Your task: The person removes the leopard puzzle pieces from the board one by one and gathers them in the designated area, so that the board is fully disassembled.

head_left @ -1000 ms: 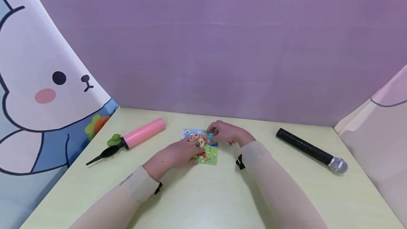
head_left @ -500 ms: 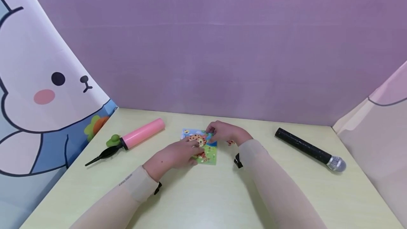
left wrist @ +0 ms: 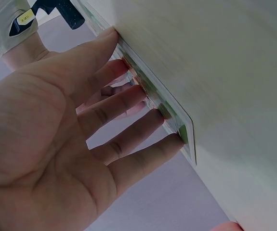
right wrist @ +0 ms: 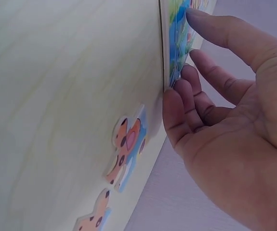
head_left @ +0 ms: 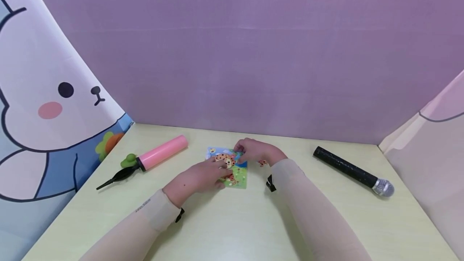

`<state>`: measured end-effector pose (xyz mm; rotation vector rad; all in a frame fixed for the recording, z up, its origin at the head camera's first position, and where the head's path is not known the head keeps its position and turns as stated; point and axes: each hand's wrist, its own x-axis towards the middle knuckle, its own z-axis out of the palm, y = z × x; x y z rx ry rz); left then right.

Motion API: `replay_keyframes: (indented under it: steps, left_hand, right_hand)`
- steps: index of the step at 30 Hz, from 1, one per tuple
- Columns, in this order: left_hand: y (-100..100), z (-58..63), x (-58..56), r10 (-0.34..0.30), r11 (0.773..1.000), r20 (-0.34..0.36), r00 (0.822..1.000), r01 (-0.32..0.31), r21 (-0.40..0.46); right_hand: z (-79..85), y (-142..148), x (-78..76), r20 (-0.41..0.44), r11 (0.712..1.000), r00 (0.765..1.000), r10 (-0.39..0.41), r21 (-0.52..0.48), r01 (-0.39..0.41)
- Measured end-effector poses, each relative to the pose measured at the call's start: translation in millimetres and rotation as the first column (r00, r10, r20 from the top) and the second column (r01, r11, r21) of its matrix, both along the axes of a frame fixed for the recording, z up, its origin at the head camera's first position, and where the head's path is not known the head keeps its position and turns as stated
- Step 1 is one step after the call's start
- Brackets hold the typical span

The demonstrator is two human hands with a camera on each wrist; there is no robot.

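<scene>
Fingertips first: the left hand has its fingers spread and nearly straight, tips on the puzzle, thumb by its edge, gripping nothing that I can see. Over at the far right corner, the right hand has its thumb and fingertips at the picture, little finger against the rim; whether it's pinching a piece there, I can't tell.

The puzzle lies flat on the table, between the two hands. Here's my worry: if the right thumb pushes hard while those left fingers rest lightly, the whole thing could skid, or a piece could pop up.

Just beside that right hand, a loose piece, spotted, with a second piece near it. A dropped wrist or dragging cuff could sweep both aside!

Farther out, the pump on the left and the mic on the right look too far off to interfere.
</scene>
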<state>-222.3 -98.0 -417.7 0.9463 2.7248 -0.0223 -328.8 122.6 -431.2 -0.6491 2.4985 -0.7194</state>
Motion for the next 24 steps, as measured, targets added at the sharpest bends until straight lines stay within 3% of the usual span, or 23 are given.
replay_keyframes:
  steps: [15,24]
  left_hand:
    - [-3,-1.6,0.5,-0.015,1.0,-0.037,0.999,0.014,-0.006]
    - [-11,1.6,1.8,-0.016,1.0,-0.023,1.0,0.017,0.011]
  right_hand:
    - [0.7,-5,-2.2,0.029,1.0,0.999,-0.018,0.001,0.018]
    - [4.2,-10,-0.2,0.012,1.0,1.0,-0.012,-0.004,0.012]
